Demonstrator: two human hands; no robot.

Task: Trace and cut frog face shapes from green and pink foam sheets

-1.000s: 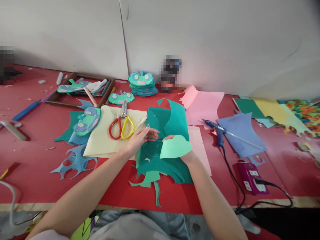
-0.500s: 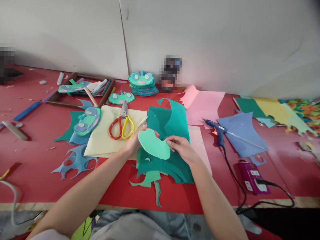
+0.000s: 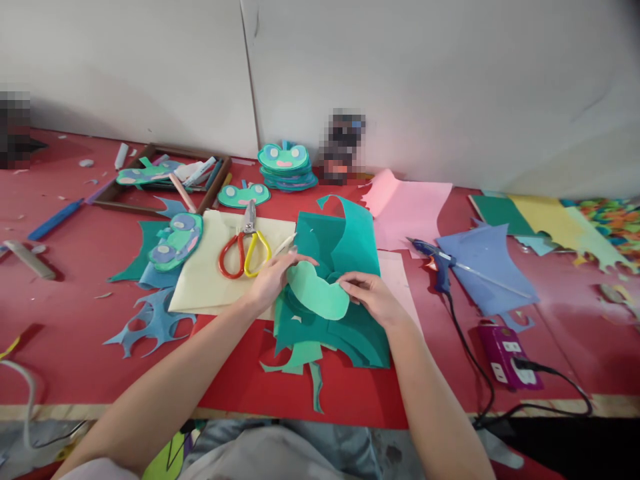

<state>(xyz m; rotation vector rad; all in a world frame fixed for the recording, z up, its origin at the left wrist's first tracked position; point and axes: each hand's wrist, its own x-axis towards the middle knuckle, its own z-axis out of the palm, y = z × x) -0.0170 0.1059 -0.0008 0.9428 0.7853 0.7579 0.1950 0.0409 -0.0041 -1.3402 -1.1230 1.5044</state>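
A light green foam cutout (image 3: 317, 294) with rounded lobes lies on a stack of dark teal foam sheets (image 3: 345, 250) in the middle of the red table (image 3: 75, 313). My left hand (image 3: 273, 280) pinches the cutout's upper left edge, fingers curled over it. My right hand (image 3: 373, 298) holds its right end between thumb and fingertips. Red and yellow handled scissors (image 3: 245, 248) rest on a pale yellow sheet (image 3: 205, 277) just left of my left hand.
A blue glue gun (image 3: 434, 260) with a black cord lies right of the teal stack, near a purple power strip (image 3: 506, 347). Finished frog-face pieces (image 3: 284, 163) stand at the back. A wooden tray of pens (image 3: 165, 177), blue scraps (image 3: 150, 320) and pink (image 3: 407, 207), blue and yellow sheets surround them.
The light green cutout went from my right hand at the right, turned over, to lying across the teal stack between both hands. My left hand took hold of its left edge.
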